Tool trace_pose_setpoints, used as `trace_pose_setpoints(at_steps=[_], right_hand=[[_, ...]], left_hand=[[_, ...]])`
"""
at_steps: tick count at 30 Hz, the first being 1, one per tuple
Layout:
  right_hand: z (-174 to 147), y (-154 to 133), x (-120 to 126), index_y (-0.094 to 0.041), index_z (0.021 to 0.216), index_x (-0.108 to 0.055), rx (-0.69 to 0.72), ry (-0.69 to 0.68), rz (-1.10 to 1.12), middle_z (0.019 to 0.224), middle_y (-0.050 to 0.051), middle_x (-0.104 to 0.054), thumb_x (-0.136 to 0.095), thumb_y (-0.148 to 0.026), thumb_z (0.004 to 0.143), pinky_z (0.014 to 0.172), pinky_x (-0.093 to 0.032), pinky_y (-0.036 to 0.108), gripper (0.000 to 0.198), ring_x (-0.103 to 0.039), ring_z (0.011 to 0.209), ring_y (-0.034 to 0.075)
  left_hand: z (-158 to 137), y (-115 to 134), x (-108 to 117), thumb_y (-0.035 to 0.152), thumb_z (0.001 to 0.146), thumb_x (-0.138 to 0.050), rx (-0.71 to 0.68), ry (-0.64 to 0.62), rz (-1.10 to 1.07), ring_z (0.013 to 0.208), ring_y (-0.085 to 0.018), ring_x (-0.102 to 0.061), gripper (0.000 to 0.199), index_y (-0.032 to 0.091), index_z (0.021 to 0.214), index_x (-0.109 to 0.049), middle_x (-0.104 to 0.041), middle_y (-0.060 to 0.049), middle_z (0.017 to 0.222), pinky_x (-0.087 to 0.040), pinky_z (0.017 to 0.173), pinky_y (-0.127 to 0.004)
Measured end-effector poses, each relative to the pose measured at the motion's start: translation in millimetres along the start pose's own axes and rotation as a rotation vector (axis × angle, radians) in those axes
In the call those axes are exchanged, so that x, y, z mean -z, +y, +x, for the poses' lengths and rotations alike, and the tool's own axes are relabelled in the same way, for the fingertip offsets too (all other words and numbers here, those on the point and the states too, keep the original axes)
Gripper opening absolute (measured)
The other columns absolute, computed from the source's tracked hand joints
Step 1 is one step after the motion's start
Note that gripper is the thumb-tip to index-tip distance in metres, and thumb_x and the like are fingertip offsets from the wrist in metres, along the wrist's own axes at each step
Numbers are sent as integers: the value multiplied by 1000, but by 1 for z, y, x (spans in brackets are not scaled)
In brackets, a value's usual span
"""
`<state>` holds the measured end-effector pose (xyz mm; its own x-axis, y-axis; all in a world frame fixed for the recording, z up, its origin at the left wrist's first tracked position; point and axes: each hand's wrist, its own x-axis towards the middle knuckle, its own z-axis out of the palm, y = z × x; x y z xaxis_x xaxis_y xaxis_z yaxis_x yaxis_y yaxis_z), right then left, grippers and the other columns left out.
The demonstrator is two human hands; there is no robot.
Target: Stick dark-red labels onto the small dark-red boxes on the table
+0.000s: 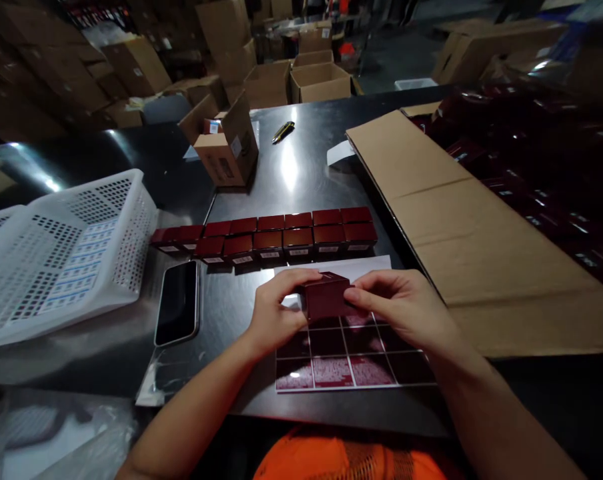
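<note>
Between my two hands, above the table, is a small dark red box (327, 298). My left hand (281, 303) grips its left side, thumb below and fingers over the top edge. At its right edge, my right hand (401, 303) pinches a corner or flap between thumb and fingers; which of these I cannot tell. Beneath the hands lies a sheet of dark red square labels (331, 370) on white backing, partly covered by the box and hands. Just beyond them stand two rows of similar dark red boxes (269, 241), several with small white labels on their near faces.
On the left are a phone (177, 303) and a white perforated basket (126, 247) holding label sheets. An open carton (226, 150) and a utility knife (283, 132) stand farther back. A large cardboard carton (446, 220) filled with dark red boxes (526, 160) borders the right side.
</note>
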<state>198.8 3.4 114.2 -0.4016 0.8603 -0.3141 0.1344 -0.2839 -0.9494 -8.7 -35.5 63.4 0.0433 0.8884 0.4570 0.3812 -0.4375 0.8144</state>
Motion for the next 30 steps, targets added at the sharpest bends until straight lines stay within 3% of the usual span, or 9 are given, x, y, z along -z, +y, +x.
trace_pose_setpoints(at_steps=[18,25,30], right_hand=[[1,-2,0,-17,72,-70,-14,-2,-4,58,0,-63,-84,-49,68,41,-44,19,35,-57,49,11],[4,2,0,-16,70,-70,34,15,-47,62,2,-65,-83,-50,68,49,-44,23,36,-56,53,12],[0,4,-5,-17,69,-70,106,140,-273,61,2,-66,-78,-51,73,52,-41,26,35,-56,54,14]], left_hand=[[0,0,-1,21,72,-82,-15,12,-1,99,-18,-71,40,23,110,-69,-75,-5,107,-59,88,-31],[0,2,0,20,74,-81,-33,13,40,98,-19,-71,38,22,109,-69,-75,-6,107,-59,87,-32],[-4,0,-3,21,76,-79,-51,19,74,100,-19,-71,37,23,111,-69,-74,-6,109,-59,89,-34]])
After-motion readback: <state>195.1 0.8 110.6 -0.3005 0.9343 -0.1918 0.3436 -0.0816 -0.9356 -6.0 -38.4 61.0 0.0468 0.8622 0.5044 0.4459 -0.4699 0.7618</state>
